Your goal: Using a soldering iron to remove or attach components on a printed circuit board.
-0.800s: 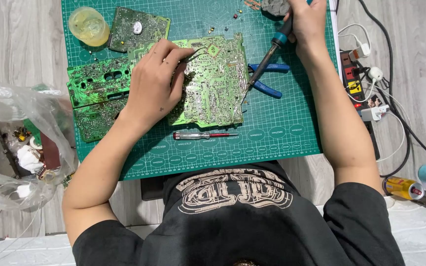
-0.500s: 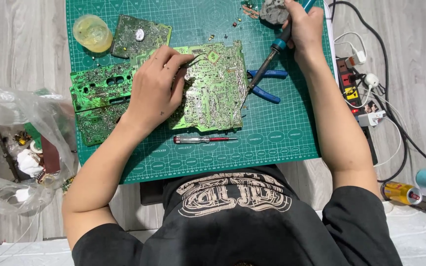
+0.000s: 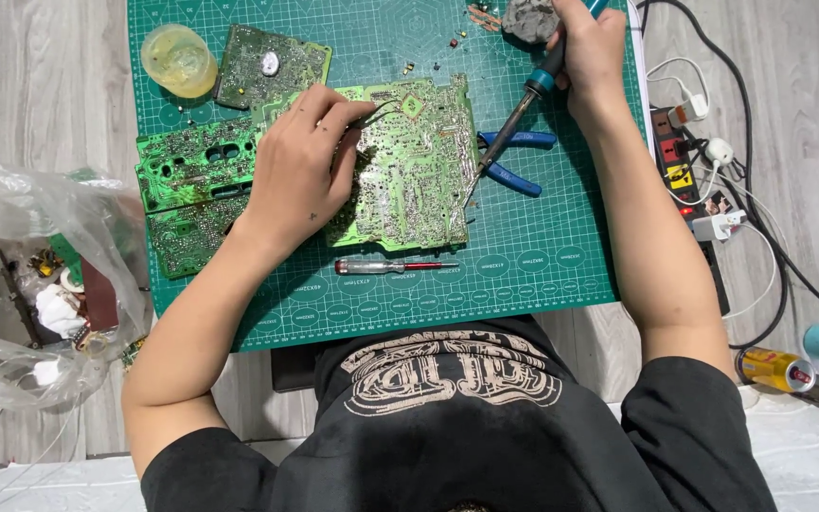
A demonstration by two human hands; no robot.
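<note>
A green cutting mat (image 3: 542, 256) covers the wooden tabletop (image 3: 40, 95), and on it lies a large green circuit board (image 3: 409, 180), solder side up, overlapping two more green boards (image 3: 182, 190) to its left. At the left edge of the scene sits a clear plastic bag (image 3: 40, 284) stuffed with scrap parts; at the right a power strip (image 3: 689, 180) with tangled cables runs along the mat's edge. The left hand (image 3: 300, 171) rests on the middle of the large board, hiding part of it, its fingers closed on thin tweezers (image 3: 381, 116) that point toward the board's far side. The right hand (image 3: 591, 59) is at the far right corner of the mat, fingers wrapped around a soldering iron (image 3: 514, 118) whose tip comes down at the board's right edge. Blue-handled pliers (image 3: 514, 161) lie just beside that edge, under the iron. A smaller board (image 3: 272, 66) and a round yellowish tub (image 3: 178, 59) sit far left. A red-and-clear screwdriver (image 3: 395, 267) lies near the board's near edge, and tiny loose components (image 3: 433, 52) are scattered on the far part of the mat.
</note>
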